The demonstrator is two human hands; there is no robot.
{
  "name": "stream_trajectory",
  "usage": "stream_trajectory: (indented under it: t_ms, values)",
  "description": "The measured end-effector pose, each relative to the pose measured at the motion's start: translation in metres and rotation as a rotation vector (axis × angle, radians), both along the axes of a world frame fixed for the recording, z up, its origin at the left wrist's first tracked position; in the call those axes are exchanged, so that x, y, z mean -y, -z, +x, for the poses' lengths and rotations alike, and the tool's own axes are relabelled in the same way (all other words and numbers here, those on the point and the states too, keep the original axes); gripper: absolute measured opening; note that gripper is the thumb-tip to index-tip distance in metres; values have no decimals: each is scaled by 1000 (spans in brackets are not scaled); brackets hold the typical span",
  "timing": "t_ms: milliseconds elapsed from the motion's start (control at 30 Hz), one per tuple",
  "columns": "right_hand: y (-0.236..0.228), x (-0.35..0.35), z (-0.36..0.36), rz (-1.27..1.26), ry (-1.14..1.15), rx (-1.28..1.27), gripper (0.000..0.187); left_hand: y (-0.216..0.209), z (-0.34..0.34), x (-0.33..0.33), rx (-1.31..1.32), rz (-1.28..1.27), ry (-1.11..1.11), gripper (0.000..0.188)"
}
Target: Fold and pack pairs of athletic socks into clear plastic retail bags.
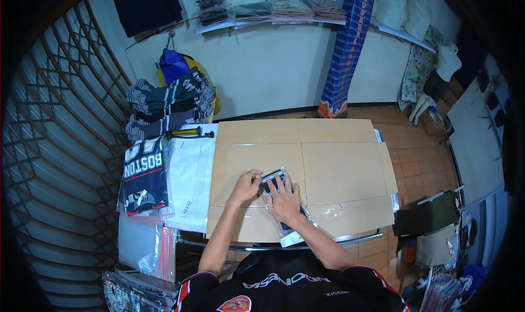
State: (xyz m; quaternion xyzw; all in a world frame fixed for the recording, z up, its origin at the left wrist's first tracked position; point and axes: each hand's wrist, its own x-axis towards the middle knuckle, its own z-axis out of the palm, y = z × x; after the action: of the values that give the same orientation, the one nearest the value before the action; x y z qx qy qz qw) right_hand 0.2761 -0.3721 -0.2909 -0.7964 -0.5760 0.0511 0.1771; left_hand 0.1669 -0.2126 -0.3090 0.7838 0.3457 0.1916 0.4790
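Note:
A dark item with light stripes lies in a clear plastic bag (273, 175), slanting across the near middle of a flattened brown cardboard sheet. My left hand (247, 187) is at the bag's upper left corner, its fingers curled and pinched at the plastic edge. Flat over the middle of the bag rests my right hand (284, 200), with fingers spread and pointing away from me. It covers much of the dark item, so I cannot tell its exact kind. The bag's near end reaches the front edge of the cardboard (350, 172).
Left of the cardboard lie a white sheet (191, 175), a bagged dark jersey (145, 175) and a black and yellow hand pump (188, 132). Folded clothes (169, 101) are piled behind. A metal rail (350, 240) runs along the near edge. Wall shelves hold bagged garments (292, 8).

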Motion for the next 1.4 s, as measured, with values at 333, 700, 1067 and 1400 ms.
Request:
stream_trajectory:
  t_ms: [333,700,1067,1400]
  values:
    - [-4,15,13,125,-91,-198,70,3,-2,-4,33,-351,61,22]
    - [-11,9,100,94,-157,-1563,80,-54,-33,96,289,-482,-222,19]
    - [-35,18,12,-439,-481,-1505,22,-67,-113,216,442,-360,-815,27]
    - [-62,90,-121,-678,-866,-1375,16,-82,-202,381,588,-214,-1352,27]
